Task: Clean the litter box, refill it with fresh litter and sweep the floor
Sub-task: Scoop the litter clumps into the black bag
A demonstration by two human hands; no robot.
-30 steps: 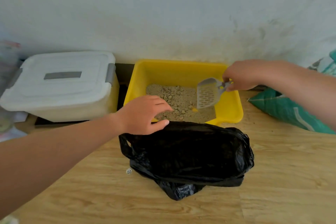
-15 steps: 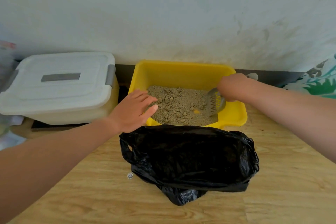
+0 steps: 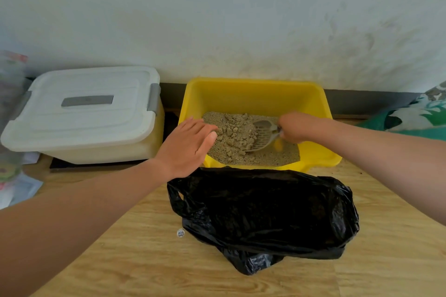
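Observation:
A yellow litter box [image 3: 255, 94] stands against the wall and holds clumpy grey-brown litter [image 3: 231, 137]. My right hand [image 3: 299, 126] grips the handle of a grey slotted scoop [image 3: 261, 136], whose blade lies pushed into the clumps in the middle of the box. My left hand [image 3: 187, 147] is flat with fingers extended, resting on the box's front left rim. A black plastic bag [image 3: 265, 212] lies open on the floor just in front of the box.
A white lidded storage bin [image 3: 84, 113] sits left of the box. A green patterned bag [image 3: 415, 118] lies at the right edge. Plastic packaging [image 3: 12, 128] is at far left. A small round cap [image 3: 180, 232] lies on the wooden floor [image 3: 120, 260].
My right hand lowered the scoop from above the box and pushed it leftward into the litter. My left hand moved from above the bag to the box's front left rim.

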